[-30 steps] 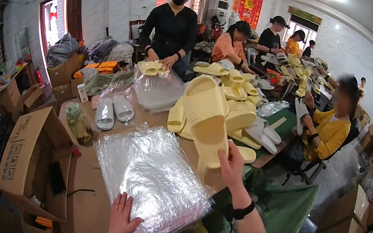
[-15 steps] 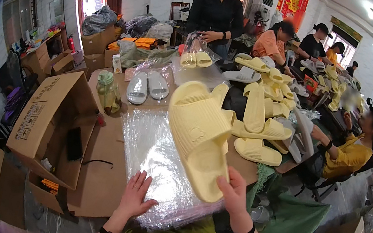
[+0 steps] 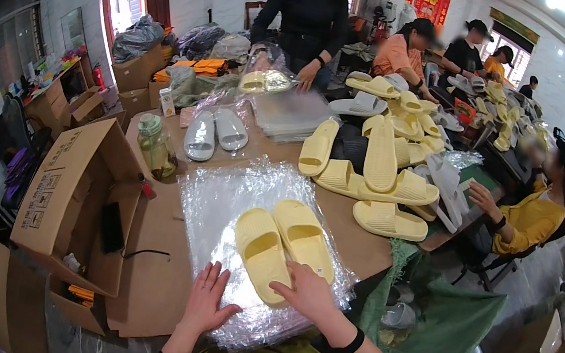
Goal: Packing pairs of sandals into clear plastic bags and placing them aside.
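A pair of pale yellow slide slippers (image 3: pixel 262 249) lies side by side on a stack of clear plastic bags (image 3: pixel 208 202), toes pointing away from me. My right hand (image 3: pixel 312 293) reaches over their heel ends, thumb on the left slipper's heel and index finger near the gap between the two; its other fingers are mostly hidden. My left hand (image 3: pixel 207 299) rests flat on the near left part of the bags, fingers stretched and thumb out, holding nothing. Beyond the bags, a grey slipper pair (image 3: pixel 215 135) sits in clear plastic.
A heap of yellow and grey slippers (image 3: pixel 382 155) covers the table's right side. At left stand an open cardboard box (image 3: pixel 72 195) and a green-lidded bottle (image 3: pixel 156 149). Opposite, a person (image 3: pixel 303 24) handles bagged slippers; a person in yellow (image 3: pixel 534 224) sits at right.
My right hand has lowered the yellow slippers from above the bags onto them, and they now lie side by side. My left hand has stayed on the bags.
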Tool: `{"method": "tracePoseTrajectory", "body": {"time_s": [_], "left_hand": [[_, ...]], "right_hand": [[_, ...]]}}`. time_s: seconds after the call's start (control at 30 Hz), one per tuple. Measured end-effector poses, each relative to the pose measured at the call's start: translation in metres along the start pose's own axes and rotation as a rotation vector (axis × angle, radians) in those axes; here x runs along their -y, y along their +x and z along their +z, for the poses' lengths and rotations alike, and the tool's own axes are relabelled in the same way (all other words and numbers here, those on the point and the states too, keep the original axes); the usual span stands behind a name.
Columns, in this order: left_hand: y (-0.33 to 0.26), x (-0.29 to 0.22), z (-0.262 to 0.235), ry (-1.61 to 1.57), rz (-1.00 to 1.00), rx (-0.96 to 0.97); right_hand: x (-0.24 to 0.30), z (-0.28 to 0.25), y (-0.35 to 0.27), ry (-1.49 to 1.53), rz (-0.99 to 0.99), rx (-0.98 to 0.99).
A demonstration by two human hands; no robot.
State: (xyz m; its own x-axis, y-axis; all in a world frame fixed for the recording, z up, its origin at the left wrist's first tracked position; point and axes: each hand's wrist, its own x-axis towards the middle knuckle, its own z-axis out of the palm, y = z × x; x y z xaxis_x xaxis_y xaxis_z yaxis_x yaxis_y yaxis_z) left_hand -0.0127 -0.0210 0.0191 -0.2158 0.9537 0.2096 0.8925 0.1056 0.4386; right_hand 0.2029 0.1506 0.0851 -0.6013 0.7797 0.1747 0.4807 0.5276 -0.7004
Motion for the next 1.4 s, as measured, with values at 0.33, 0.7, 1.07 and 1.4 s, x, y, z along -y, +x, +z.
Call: {"method": "tracePoseTrajectory", "body": {"time_s": [0.33,0.7,1.07,1.4], "left_hand": [[-0.001,0.006,0.003,0.031,0.060,-0.011],[-0.001,0.006,0.001,0.002,0.015,0.047],[0.012,-0.020,-0.044,-0.045,-0.106,0.379],[0.044,-0.049,-0.026,0.168,0.019,0.127]], "right_hand": [[-0.019,0.037,0.072,-0.321,-0.051,-0.162],[-0.075,0.008,0.062,-0.246,0.020,-0.193],[-0.070,-0.066,-0.074,-0.034,0.194,-0.432],[-0.082,-0.084,-0.120,0.127,0.139,-0.618]]}}
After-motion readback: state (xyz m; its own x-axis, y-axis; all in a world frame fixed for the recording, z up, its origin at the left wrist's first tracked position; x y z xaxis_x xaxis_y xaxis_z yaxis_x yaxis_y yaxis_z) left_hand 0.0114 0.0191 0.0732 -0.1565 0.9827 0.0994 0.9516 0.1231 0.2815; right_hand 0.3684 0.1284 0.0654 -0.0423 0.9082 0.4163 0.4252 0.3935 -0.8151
